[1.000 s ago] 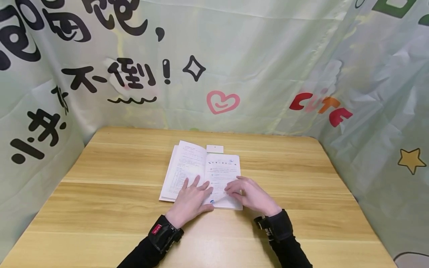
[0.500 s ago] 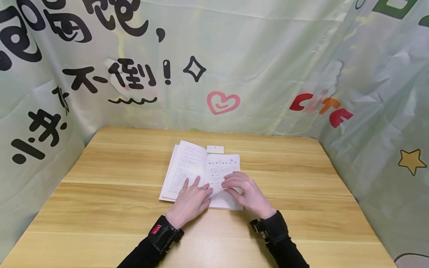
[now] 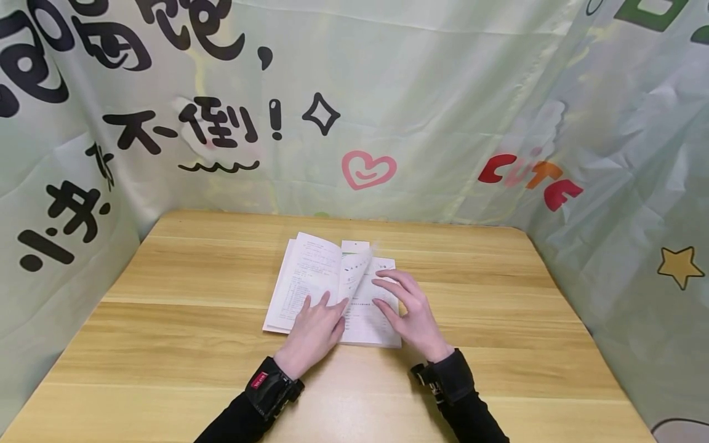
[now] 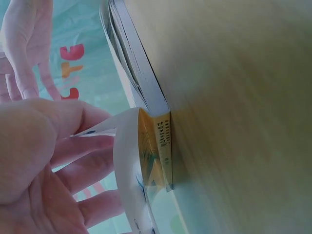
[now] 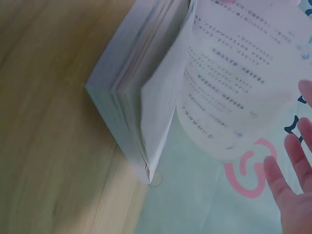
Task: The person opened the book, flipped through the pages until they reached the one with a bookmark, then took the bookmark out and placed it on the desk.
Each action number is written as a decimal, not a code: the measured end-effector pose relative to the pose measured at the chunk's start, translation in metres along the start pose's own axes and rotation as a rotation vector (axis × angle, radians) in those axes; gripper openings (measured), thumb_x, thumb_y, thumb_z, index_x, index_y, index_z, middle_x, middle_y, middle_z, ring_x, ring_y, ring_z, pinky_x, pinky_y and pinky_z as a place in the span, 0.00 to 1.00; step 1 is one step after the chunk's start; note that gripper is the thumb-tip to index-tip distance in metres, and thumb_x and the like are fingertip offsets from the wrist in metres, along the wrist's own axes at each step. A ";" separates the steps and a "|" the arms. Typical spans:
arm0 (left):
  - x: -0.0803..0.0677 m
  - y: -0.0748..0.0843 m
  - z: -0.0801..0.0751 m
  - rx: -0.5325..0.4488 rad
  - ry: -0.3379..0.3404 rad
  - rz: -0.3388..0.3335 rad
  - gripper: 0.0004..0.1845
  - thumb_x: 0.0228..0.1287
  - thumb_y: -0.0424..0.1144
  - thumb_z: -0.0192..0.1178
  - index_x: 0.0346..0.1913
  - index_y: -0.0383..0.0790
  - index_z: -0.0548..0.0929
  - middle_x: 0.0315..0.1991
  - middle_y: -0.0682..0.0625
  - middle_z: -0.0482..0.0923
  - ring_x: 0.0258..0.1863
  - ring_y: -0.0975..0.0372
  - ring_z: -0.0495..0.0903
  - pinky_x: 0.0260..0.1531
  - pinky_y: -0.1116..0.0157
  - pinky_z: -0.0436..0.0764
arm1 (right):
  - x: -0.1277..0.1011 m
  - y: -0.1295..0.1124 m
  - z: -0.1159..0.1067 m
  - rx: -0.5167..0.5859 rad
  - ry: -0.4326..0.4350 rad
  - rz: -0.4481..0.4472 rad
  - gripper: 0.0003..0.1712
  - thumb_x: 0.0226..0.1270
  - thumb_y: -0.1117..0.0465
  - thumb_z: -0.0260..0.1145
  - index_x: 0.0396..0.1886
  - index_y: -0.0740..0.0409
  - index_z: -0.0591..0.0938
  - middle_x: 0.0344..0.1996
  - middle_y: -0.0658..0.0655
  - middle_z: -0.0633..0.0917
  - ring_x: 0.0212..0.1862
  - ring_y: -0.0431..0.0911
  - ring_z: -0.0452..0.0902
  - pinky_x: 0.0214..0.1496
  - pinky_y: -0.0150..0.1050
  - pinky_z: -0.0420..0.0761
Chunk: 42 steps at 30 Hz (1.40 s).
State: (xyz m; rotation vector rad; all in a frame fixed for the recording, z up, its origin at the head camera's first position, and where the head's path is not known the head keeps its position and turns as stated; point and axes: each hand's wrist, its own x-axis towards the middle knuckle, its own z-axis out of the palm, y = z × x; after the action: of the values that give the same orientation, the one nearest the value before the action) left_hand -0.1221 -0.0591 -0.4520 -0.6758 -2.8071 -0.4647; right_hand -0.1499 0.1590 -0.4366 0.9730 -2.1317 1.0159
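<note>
An open book (image 3: 372, 325) with printed white pages lies on the table. My left hand (image 3: 310, 338) rests across its left-hand pages, and thumb and forefinger pinch the lower part of a lifted page (image 3: 352, 272). That page stands up from the gutter, curling over to the left. In the left wrist view the page (image 4: 127, 156) bends beside the thumb, near the yellow spine (image 4: 165, 146). Just off the book's right edge is my right hand (image 3: 414, 317), fingers spread and holding nothing. The right wrist view shows those fingertips (image 5: 275, 178) apart from the raised page (image 5: 229, 92).
A white card-like piece (image 3: 355, 246) sticks out past the book's top edge. The book lies on a wooden table (image 3: 221, 277). Printed cloth (image 3: 432, 123) hangs behind the table and along both sides.
The right hand has let go of the page and spread its fingers. The page has swung up leftward, baring the one beneath. The left thumb and forefinger have closed on it.
</note>
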 end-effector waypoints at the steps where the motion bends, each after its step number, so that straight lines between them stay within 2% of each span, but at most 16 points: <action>1: 0.000 0.000 0.000 0.000 0.012 -0.004 0.20 0.67 0.38 0.63 0.61 0.40 0.82 0.51 0.36 0.87 0.60 0.44 0.82 0.62 0.35 0.75 | 0.000 0.000 0.000 -0.003 -0.015 0.018 0.25 0.51 0.74 0.76 0.52 0.62 0.85 0.52 0.64 0.84 0.57 0.55 0.78 0.69 0.32 0.73; 6: 0.001 -0.001 -0.002 -0.032 0.050 -0.037 0.26 0.67 0.36 0.63 0.67 0.37 0.76 0.49 0.34 0.87 0.54 0.43 0.85 0.60 0.39 0.78 | -0.002 -0.003 -0.005 -0.045 -0.189 0.135 0.27 0.55 0.65 0.78 0.57 0.58 0.84 0.59 0.60 0.82 0.63 0.53 0.76 0.68 0.46 0.76; 10: 0.003 -0.003 -0.006 -0.079 0.119 -0.068 0.30 0.66 0.33 0.63 0.71 0.36 0.71 0.34 0.36 0.88 0.31 0.46 0.88 0.34 0.52 0.87 | -0.003 -0.004 -0.008 -0.048 -0.311 0.212 0.29 0.57 0.60 0.78 0.59 0.58 0.82 0.64 0.60 0.79 0.68 0.55 0.74 0.70 0.53 0.75; 13: 0.005 -0.006 -0.009 -0.089 0.191 -0.075 0.32 0.65 0.31 0.64 0.72 0.34 0.69 0.18 0.44 0.80 0.16 0.54 0.79 0.14 0.62 0.76 | -0.003 -0.005 -0.010 -0.038 -0.380 0.258 0.30 0.59 0.58 0.77 0.62 0.58 0.81 0.68 0.59 0.77 0.70 0.56 0.72 0.72 0.55 0.73; 16: 0.006 -0.008 -0.011 -0.072 0.250 -0.073 0.34 0.64 0.29 0.63 0.73 0.33 0.66 0.13 0.49 0.73 0.13 0.59 0.74 0.12 0.66 0.70 | -0.005 -0.004 -0.011 -0.042 -0.464 0.311 0.32 0.60 0.56 0.76 0.64 0.56 0.79 0.71 0.58 0.74 0.73 0.56 0.70 0.73 0.56 0.72; 18: 0.007 -0.009 -0.012 -0.070 0.275 -0.074 0.35 0.64 0.26 0.62 0.74 0.33 0.64 0.16 0.47 0.77 0.13 0.61 0.74 0.12 0.67 0.70 | -0.006 -0.004 -0.012 -0.044 -0.520 0.343 0.33 0.61 0.55 0.75 0.65 0.55 0.79 0.73 0.57 0.73 0.73 0.57 0.69 0.73 0.56 0.71; 20: 0.006 -0.010 -0.014 -0.082 0.285 -0.085 0.37 0.63 0.23 0.60 0.76 0.34 0.62 0.29 0.41 0.86 0.21 0.57 0.82 0.16 0.65 0.78 | -0.007 -0.002 -0.013 -0.038 -0.575 0.361 0.34 0.61 0.55 0.75 0.67 0.55 0.78 0.74 0.58 0.72 0.74 0.57 0.68 0.73 0.58 0.70; 22: 0.006 -0.011 -0.015 -0.081 0.283 -0.098 0.40 0.62 0.20 0.57 0.77 0.35 0.59 0.50 0.35 0.86 0.37 0.51 0.88 0.20 0.61 0.83 | -0.007 -0.001 -0.014 -0.035 -0.622 0.368 0.35 0.60 0.54 0.76 0.67 0.56 0.77 0.74 0.59 0.71 0.74 0.58 0.67 0.74 0.58 0.69; 24: 0.005 -0.011 -0.015 -0.037 0.279 -0.102 0.43 0.59 0.18 0.57 0.78 0.36 0.57 0.68 0.34 0.74 0.58 0.44 0.83 0.32 0.56 0.88 | -0.007 -0.001 -0.014 -0.036 -0.666 0.366 0.37 0.57 0.54 0.77 0.67 0.57 0.77 0.74 0.61 0.71 0.74 0.59 0.66 0.75 0.59 0.68; 26: 0.005 -0.013 -0.015 0.026 0.269 -0.099 0.45 0.55 0.17 0.58 0.78 0.37 0.59 0.76 0.35 0.62 0.72 0.41 0.68 0.50 0.50 0.86 | -0.008 0.000 -0.014 -0.040 -0.703 0.368 0.39 0.54 0.54 0.79 0.66 0.57 0.77 0.74 0.62 0.71 0.75 0.60 0.66 0.75 0.60 0.67; 29: 0.005 -0.016 -0.014 0.131 0.256 -0.081 0.44 0.51 0.17 0.62 0.75 0.38 0.66 0.80 0.37 0.54 0.79 0.41 0.54 0.74 0.42 0.64 | -0.009 0.000 -0.013 -0.044 -0.749 0.385 0.41 0.51 0.54 0.81 0.66 0.58 0.77 0.73 0.64 0.70 0.75 0.62 0.65 0.75 0.62 0.66; 30: 0.004 -0.017 -0.014 0.150 0.245 -0.071 0.44 0.49 0.17 0.63 0.73 0.38 0.69 0.80 0.37 0.52 0.80 0.42 0.51 0.77 0.39 0.56 | -0.009 0.000 -0.013 -0.045 -0.760 0.393 0.42 0.50 0.55 0.81 0.66 0.58 0.78 0.73 0.65 0.70 0.75 0.62 0.64 0.75 0.63 0.65; 32: 0.004 -0.018 -0.014 0.160 0.210 -0.042 0.42 0.47 0.17 0.65 0.71 0.39 0.73 0.81 0.39 0.52 0.81 0.44 0.49 0.78 0.39 0.49 | -0.009 0.001 -0.013 -0.048 -0.778 0.405 0.41 0.49 0.56 0.81 0.66 0.58 0.78 0.73 0.65 0.70 0.75 0.63 0.63 0.76 0.64 0.64; 36: 0.004 -0.019 -0.012 0.132 0.064 0.070 0.35 0.53 0.19 0.63 0.67 0.40 0.77 0.79 0.43 0.60 0.80 0.48 0.54 0.80 0.42 0.49 | -0.010 0.001 -0.013 -0.065 -0.803 0.396 0.40 0.48 0.57 0.81 0.64 0.57 0.80 0.73 0.66 0.70 0.76 0.65 0.62 0.76 0.65 0.62; 39: 0.002 -0.018 -0.010 0.105 -0.062 0.153 0.30 0.59 0.20 0.59 0.66 0.40 0.78 0.76 0.44 0.66 0.78 0.49 0.60 0.79 0.44 0.55 | -0.011 0.001 -0.013 -0.080 -0.816 0.376 0.39 0.48 0.58 0.81 0.63 0.59 0.80 0.73 0.66 0.70 0.76 0.66 0.61 0.75 0.66 0.63; 42: 0.000 -0.017 -0.008 0.090 -0.164 0.172 0.29 0.59 0.22 0.60 0.65 0.38 0.78 0.74 0.46 0.69 0.77 0.50 0.63 0.77 0.44 0.59 | -0.011 0.001 -0.014 -0.080 -0.823 0.374 0.38 0.49 0.59 0.80 0.63 0.60 0.80 0.73 0.66 0.71 0.76 0.66 0.61 0.75 0.66 0.63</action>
State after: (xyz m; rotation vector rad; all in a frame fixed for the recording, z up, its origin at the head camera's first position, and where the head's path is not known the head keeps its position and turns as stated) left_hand -0.1294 -0.0763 -0.4492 -0.9652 -2.8655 -0.2616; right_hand -0.1419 0.1747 -0.4371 1.0960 -3.0956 0.7402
